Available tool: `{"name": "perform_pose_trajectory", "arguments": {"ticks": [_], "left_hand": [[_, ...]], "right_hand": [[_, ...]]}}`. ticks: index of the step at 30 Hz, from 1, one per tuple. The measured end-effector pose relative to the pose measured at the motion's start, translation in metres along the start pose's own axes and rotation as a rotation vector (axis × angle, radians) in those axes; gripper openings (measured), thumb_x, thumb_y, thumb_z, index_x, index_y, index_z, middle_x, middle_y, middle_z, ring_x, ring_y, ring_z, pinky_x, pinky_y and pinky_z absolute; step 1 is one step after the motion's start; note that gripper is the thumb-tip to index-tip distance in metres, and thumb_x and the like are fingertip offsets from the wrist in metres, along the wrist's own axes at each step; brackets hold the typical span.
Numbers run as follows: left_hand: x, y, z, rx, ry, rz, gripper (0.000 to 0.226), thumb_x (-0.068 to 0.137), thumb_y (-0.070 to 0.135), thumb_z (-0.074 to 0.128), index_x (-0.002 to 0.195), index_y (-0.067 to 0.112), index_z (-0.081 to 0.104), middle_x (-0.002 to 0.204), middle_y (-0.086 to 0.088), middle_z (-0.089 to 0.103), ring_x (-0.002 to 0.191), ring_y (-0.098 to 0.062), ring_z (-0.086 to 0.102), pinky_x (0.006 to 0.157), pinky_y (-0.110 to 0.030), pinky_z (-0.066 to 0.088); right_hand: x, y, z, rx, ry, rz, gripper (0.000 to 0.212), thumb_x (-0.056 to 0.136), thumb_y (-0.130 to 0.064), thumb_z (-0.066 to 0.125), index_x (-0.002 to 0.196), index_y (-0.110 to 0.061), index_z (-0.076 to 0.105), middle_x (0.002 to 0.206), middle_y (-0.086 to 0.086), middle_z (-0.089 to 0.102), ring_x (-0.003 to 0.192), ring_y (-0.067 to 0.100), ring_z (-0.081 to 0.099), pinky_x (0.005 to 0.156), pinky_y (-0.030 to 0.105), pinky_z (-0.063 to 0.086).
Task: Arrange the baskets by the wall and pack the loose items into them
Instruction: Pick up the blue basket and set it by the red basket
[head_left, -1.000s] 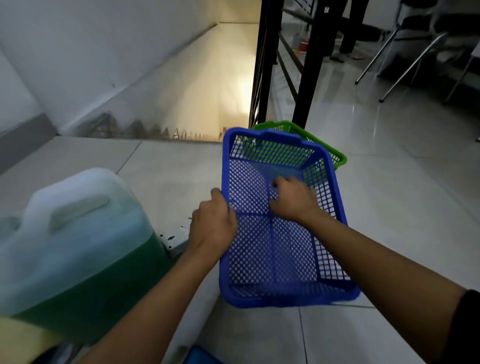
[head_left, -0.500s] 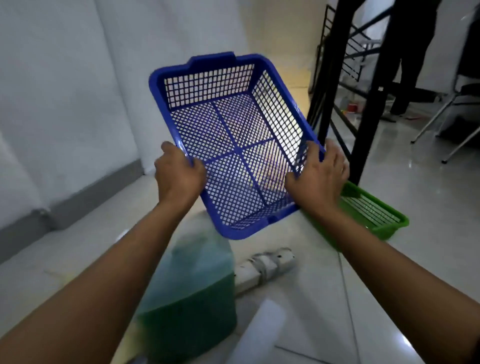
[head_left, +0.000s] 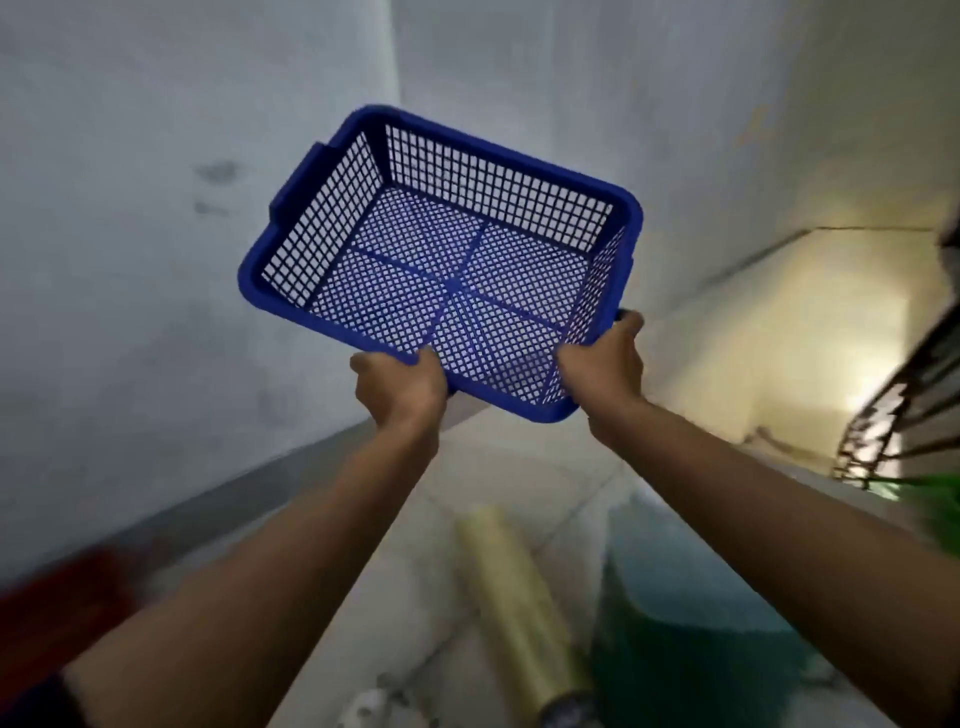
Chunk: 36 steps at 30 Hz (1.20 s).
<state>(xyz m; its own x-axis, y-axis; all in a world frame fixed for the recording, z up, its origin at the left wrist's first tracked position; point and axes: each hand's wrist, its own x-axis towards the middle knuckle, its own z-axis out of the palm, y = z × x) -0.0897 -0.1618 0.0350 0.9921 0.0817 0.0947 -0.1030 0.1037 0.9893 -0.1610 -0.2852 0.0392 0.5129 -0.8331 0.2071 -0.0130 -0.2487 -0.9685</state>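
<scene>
An empty blue mesh basket is held up in the air in front of the white wall, tilted with its open side toward me. My left hand grips its near rim on the left and my right hand grips the near right corner. A green basket shows only as a blurred edge at the far right. On the floor below lie a roll of clear film and a jug of green liquid.
A grey skirting runs along the foot of the wall. A blurred red object sits at the lower left by the wall. A stairwell with a black railing drops away at the right.
Both hands have carried the blue basket up and to the left toward the wall, and it has rotated. My view has swung left; the green basket has slid to the right edge.
</scene>
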Motion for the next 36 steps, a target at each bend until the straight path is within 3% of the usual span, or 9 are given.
{"name": "perform_pose_trajectory", "arguments": {"ticks": [4, 7, 10, 13, 16, 23, 27, 30, 36], "left_hand": [[0.041, -0.028, -0.08, 0.078, 0.047, -0.14, 0.039, 0.085, 0.016, 0.065, 0.119, 0.005, 0.05, 0.118, -0.008, 0.061, 0.098, -0.028, 0.064, 0.079, -0.043, 0.059], [0.069, -0.052, -0.143, 0.258, -0.081, -0.274, 0.019, 0.088, 0.026, 0.061, 0.092, 0.008, 0.055, 0.102, -0.012, 0.066, 0.084, -0.026, 0.068, 0.067, -0.042, 0.061], [0.092, -0.078, -0.205, 0.807, -0.107, -0.027, 0.043, 0.083, 0.045, 0.062, 0.094, 0.003, 0.058, 0.096, -0.016, 0.069, 0.081, -0.03, 0.069, 0.072, -0.04, 0.059], [0.102, -0.109, -0.249, 1.349, -0.276, 0.234, 0.06, 0.08, 0.051, 0.062, 0.117, 0.006, 0.048, 0.12, -0.014, 0.055, 0.111, -0.032, 0.053, 0.088, -0.042, 0.046], [0.105, -0.14, -0.265, 1.585, -0.515, 0.305, 0.065, 0.083, 0.048, 0.059, 0.136, 0.017, 0.035, 0.139, -0.007, 0.039, 0.128, -0.028, 0.04, 0.102, -0.044, 0.035], [0.111, -0.207, -0.256, 1.48, -0.815, 0.092, 0.031, 0.094, 0.02, 0.038, 0.122, 0.014, 0.051, 0.128, -0.013, 0.056, 0.114, -0.029, 0.056, 0.096, -0.046, 0.046], [0.111, -0.224, -0.256, 1.239, -0.863, 0.046, 0.035, 0.097, 0.041, 0.035, 0.112, 0.014, 0.053, 0.109, -0.011, 0.063, 0.096, -0.027, 0.061, 0.086, -0.041, 0.05], [0.11, -0.233, -0.259, 1.446, -0.961, 0.124, 0.041, 0.095, 0.051, 0.034, 0.113, 0.018, 0.051, 0.112, -0.011, 0.061, 0.101, -0.031, 0.058, 0.089, -0.045, 0.049], [0.115, -0.238, -0.247, 1.432, -0.793, 0.194, 0.038, 0.098, 0.045, 0.034, 0.107, 0.013, 0.053, 0.107, -0.014, 0.064, 0.096, -0.033, 0.061, 0.085, -0.046, 0.05]], "right_hand": [[-0.034, 0.022, 0.087, -0.057, -0.165, 0.08, 0.044, 0.086, -0.011, 0.058, 0.126, -0.015, 0.038, 0.122, 0.009, 0.057, 0.092, 0.025, 0.054, 0.079, 0.036, 0.053], [-0.045, 0.041, 0.135, -0.108, -0.243, 0.171, 0.038, 0.088, -0.011, 0.059, 0.122, -0.013, 0.044, 0.117, 0.009, 0.058, 0.088, 0.026, 0.058, 0.075, 0.04, 0.058], [-0.054, 0.065, 0.172, -0.244, -0.305, 0.214, 0.035, 0.088, -0.013, 0.06, 0.12, -0.012, 0.046, 0.115, 0.013, 0.059, 0.09, 0.031, 0.063, 0.072, 0.047, 0.06], [-0.06, 0.099, 0.19, -0.404, -0.353, 0.208, 0.033, 0.087, -0.013, 0.059, 0.118, -0.012, 0.049, 0.115, 0.015, 0.061, 0.091, 0.032, 0.063, 0.078, 0.048, 0.058], [-0.065, 0.128, 0.193, -0.52, -0.364, 0.226, 0.03, 0.087, -0.013, 0.056, 0.116, -0.01, 0.052, 0.114, 0.018, 0.063, 0.087, 0.032, 0.059, 0.081, 0.043, 0.054], [-0.055, 0.184, 0.191, -0.406, -0.382, 0.391, 0.044, 0.088, -0.009, 0.06, 0.131, -0.012, 0.05, 0.123, 0.02, 0.061, 0.098, 0.041, 0.064, 0.084, 0.057, 0.055], [-0.054, 0.194, 0.19, -0.298, -0.419, 0.458, 0.05, 0.089, -0.012, 0.061, 0.137, -0.015, 0.045, 0.129, 0.017, 0.059, 0.1, 0.036, 0.065, 0.084, 0.053, 0.056], [-0.063, 0.187, 0.189, -0.38, -0.575, 0.518, 0.067, 0.087, -0.006, 0.061, 0.145, -0.021, 0.031, 0.133, 0.013, 0.053, 0.101, 0.032, 0.059, 0.076, 0.047, 0.056], [-0.075, 0.194, 0.202, -0.107, -0.543, 0.58, 0.087, 0.084, 0.008, 0.06, 0.147, -0.03, 0.014, 0.125, 0.005, 0.051, 0.096, 0.029, 0.062, 0.061, 0.041, 0.057]]}}
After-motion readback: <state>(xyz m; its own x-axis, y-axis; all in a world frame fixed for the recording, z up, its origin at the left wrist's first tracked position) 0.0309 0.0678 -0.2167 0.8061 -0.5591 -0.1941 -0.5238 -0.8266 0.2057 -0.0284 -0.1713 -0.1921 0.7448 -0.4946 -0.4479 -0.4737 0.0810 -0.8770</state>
